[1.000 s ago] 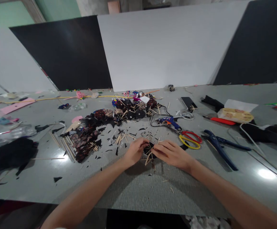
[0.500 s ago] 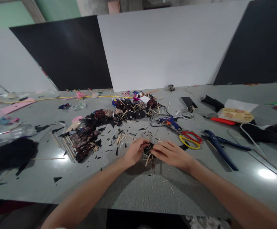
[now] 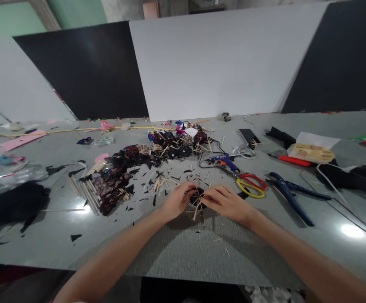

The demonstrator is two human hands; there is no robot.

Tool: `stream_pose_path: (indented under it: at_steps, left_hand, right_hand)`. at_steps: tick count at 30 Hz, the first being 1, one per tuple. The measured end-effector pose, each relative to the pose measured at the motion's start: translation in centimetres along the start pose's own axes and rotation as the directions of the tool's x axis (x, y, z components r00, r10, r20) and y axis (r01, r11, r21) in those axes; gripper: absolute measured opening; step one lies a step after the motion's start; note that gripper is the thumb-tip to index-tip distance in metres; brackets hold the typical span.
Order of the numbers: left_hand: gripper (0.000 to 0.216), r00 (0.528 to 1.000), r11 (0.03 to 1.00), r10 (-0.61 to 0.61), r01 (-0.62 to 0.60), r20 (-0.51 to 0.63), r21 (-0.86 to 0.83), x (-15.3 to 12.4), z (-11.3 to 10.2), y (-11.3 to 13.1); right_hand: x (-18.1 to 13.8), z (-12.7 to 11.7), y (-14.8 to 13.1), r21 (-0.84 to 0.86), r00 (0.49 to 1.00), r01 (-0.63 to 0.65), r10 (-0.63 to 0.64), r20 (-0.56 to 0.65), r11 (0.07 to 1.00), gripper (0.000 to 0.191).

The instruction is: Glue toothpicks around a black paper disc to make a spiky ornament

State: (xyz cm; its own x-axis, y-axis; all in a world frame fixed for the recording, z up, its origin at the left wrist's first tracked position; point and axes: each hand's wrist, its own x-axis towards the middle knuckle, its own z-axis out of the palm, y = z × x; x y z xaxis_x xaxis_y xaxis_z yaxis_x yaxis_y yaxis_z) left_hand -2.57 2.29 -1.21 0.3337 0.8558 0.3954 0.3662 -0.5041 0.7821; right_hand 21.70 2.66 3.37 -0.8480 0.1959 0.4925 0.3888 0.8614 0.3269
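Observation:
Between my hands is a round black piece with thin wooden sticks (image 3: 198, 201) fanning out from its centre like spokes. My left hand (image 3: 179, 200) grips its left side, fingers curled in at the rim. On the other side my right hand (image 3: 224, 203) pinches the piece, its fingertips pressed near the sticks. The fingers partly cover it. Just beyond lie loose short sticks (image 3: 161, 182) and black fabric scraps. To the right of my right hand are scissors (image 3: 251, 185) with red and yellow handles.
A blue glue gun (image 3: 225, 161) with a black cord lies beyond the scissors. Dark blue pliers (image 3: 292, 198), a red-handled cutter (image 3: 294, 160) and a phone (image 3: 249, 137) are at right. Patterned dark fabric (image 3: 109, 191) is at left. White and black panels (image 3: 227, 63) stand behind.
Both hands stay almost in place around the piece. The piece with sticks has shifted or tilted very slightly between the fingers.

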Motion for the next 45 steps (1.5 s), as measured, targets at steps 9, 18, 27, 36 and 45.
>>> stream_pose_path:
  at_steps: [9,18,27,36,45]
  left_hand:
    - [0.025,0.995,0.997,0.071,-0.069,0.064,-0.036,-0.1,-0.5,0.4]
    - [0.051,0.955,0.971,0.208,-0.227,0.21,0.073,0.0,-1.7,2.2]
    - [0.056,0.91,0.956,0.211,-0.268,0.358,0.12,0.2,-2.6,3.5]
    - [0.112,0.885,0.971,0.199,-0.237,0.421,0.041,0.8,-2.9,2.8]
    - [0.106,0.887,0.971,0.14,-0.21,0.44,0.116,0.6,-3.0,3.1]
  right_hand:
    - [-0.1,0.2,0.3,0.053,1.0,-0.026,0.027,-0.01,0.998,0.022]
    - [-0.4,0.2,0.3,-0.035,0.999,0.045,-0.045,0.002,0.998,0.022]
    - [-0.2,-0.1,0.4,-0.051,0.997,0.077,-0.078,-0.013,0.996,0.021]
    - [-0.6,0.3,0.6,-0.03,0.997,0.069,-0.069,-0.015,0.997,0.021]
    - [-0.6,0.1,0.6,-0.026,0.998,0.068,-0.068,-0.009,0.997,0.022]
